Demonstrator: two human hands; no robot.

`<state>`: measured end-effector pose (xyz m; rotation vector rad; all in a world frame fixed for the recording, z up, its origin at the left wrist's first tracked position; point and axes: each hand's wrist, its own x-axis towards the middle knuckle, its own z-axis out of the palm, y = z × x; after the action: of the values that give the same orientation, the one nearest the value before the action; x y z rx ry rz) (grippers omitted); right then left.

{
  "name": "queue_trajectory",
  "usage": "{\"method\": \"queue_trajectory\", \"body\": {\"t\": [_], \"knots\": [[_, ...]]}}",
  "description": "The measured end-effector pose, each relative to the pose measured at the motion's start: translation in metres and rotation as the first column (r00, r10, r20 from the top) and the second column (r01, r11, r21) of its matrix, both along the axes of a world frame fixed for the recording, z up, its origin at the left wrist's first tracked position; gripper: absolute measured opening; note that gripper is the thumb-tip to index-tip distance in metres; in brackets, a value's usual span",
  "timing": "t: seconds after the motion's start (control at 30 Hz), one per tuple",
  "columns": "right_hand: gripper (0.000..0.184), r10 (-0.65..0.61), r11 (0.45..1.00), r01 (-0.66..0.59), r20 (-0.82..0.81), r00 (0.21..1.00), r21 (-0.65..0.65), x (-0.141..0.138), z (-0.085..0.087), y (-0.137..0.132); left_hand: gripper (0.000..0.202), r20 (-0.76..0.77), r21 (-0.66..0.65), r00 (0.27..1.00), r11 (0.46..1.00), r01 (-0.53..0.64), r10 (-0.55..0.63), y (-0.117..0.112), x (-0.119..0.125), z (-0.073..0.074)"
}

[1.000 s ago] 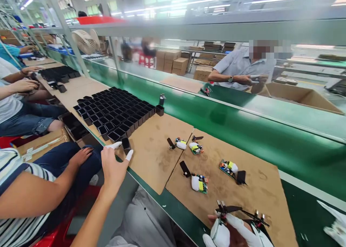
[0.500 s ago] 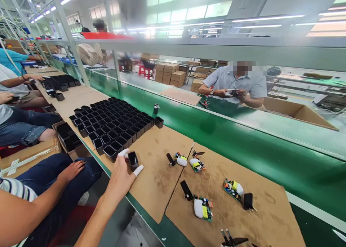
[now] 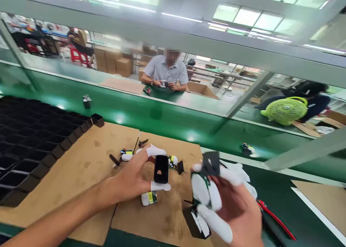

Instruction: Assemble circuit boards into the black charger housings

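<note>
Between the white-covered thumb and fingers of my left hand [image 3: 132, 175] is a small black plastic case [image 3: 161, 169], held up with its open end toward me. My right hand [image 3: 240, 211], also with white finger covers, grips a circuit board [image 3: 201, 189] with white padded parts and a black end plate [image 3: 211, 163]; it is slightly blurred. Below it is a black-and-white piece [image 3: 200, 223], whose link to the board I cannot make out. Behind and below my left hand, more circuit boards [image 3: 149, 198] with yellow tape lie on the cardboard [image 3: 92, 182].
Rows of open black cases [image 3: 40, 142] fill the left side. Red-handled pliers [image 3: 278, 218] and a white cloth [image 3: 238, 171] are at right. Another board [image 3: 247, 149] lies on the green belt [image 3: 162, 122]. A co-worker [image 3: 167, 70] sits opposite, near a green fan [image 3: 285, 110].
The view has swung right. My left hand has carried the black case from beside the rows to over the boards. My right hand has come into view holding a circuit board.
</note>
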<state>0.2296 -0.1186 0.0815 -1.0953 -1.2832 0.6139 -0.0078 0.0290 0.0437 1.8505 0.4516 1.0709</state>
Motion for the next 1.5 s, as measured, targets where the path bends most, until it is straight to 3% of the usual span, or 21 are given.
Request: {"method": "queue_trajectory", "body": {"t": [0.1, 0.2, 0.33, 0.57, 0.7, 0.8, 0.87, 0.93, 1.0, 1.07, 1.1, 1.13, 1.23, 1.4, 1.5], "knots": [[0.066, 0.111, 0.992, -0.112, -0.03, 0.993, -0.049, -0.002, 0.021, 0.033, 0.064, 0.002, 0.017, 1.0, 1.0, -0.001, 0.001, -0.005, 0.005, -0.019], [0.07, 0.201, 0.969, -0.218, -0.141, 0.969, -0.117, -0.012, 0.022, 0.044, 0.065, -0.021, 0.034, 1.0, 0.999, -0.022, 0.023, -0.014, -0.002, -0.029], [0.065, 0.233, 0.951, -0.271, -0.235, 0.944, -0.146, -0.018, 0.004, 0.033, 0.062, -0.011, 0.146, 0.999, 0.988, -0.051, 0.053, -0.019, -0.008, -0.027], [0.079, 0.072, 0.995, -0.083, -0.208, 0.976, -0.048, -0.015, -0.03, 0.015, 0.065, 0.037, 0.201, 0.999, 0.979, -0.028, 0.02, -0.019, -0.009, -0.022], [0.102, 0.134, 0.989, -0.142, -0.184, 0.974, -0.033, -0.017, -0.031, 0.013, 0.061, 0.028, 0.193, 0.999, 0.981, 0.01, -0.016, -0.022, -0.01, -0.017], [0.114, 0.178, 0.982, -0.187, -0.178, 0.968, -0.036, -0.018, -0.028, 0.014, 0.063, -0.006, 0.183, 0.999, 0.982, -0.038, 0.04, -0.026, -0.011, -0.016], [0.112, 0.129, 0.99, -0.138, -0.188, 0.974, -0.033, -0.018, -0.027, 0.014, 0.067, -0.02, 0.045, 0.998, 0.998, -0.05, 0.051, -0.029, -0.013, -0.018], [0.102, 0.096, 0.993, -0.106, -0.194, 0.976, -0.043, -0.019, -0.026, 0.014, 0.065, 0.034, -0.266, 0.999, 0.964, 0.018, -0.01, -0.03, -0.014, -0.023], [0.092, 0.063, 0.996, -0.076, -0.2, 0.978, -0.055, -0.019, -0.025, 0.015, 0.062, 0.144, -0.57, 0.985, 0.806, 0.16, -0.094, -0.029, -0.015, -0.027], [0.083, 0.057, 0.995, -0.074, -0.209, 0.976, -0.072, -0.019, -0.023, 0.017, 0.07, 0.217, -0.697, 0.966, 0.671, 0.252, -0.137, -0.026, -0.015, -0.029], [0.078, 0.071, 0.992, -0.092, -0.22, 0.973, -0.085, -0.019, -0.022, 0.019, 0.077, 0.222, -0.712, 0.962, 0.648, 0.27, -0.158, -0.025, -0.015, -0.029], [0.073, 0.098, 0.987, -0.125, -0.236, 0.967, -0.101, -0.019, -0.021, 0.02, 0.083, 0.21, -0.707, 0.961, 0.651, 0.276, -0.18, -0.025, -0.015, -0.029], [0.066, 0.174, 0.965, -0.221, -0.285, 0.943, -0.141, -0.019, -0.018, 0.02, 0.081, 0.174, -0.628, 0.962, 0.728, 0.275, -0.213, -0.027, -0.013, -0.025], [0.082, 0.068, 0.979, -0.114, -0.26, 0.963, -0.167, -0.029, -0.012, 0.014, 0.069, 0.153, -0.304, 0.966, 0.92, 0.248, -0.209, -0.03, -0.011, -0.021], [0.096, 0.075, 0.979, -0.113, -0.215, 0.974, -0.169, -0.037, -0.006, 0.013, 0.066, 0.069, -0.141, 0.984, 0.975, 0.171, -0.163, -0.027, -0.01, -0.02]]}}
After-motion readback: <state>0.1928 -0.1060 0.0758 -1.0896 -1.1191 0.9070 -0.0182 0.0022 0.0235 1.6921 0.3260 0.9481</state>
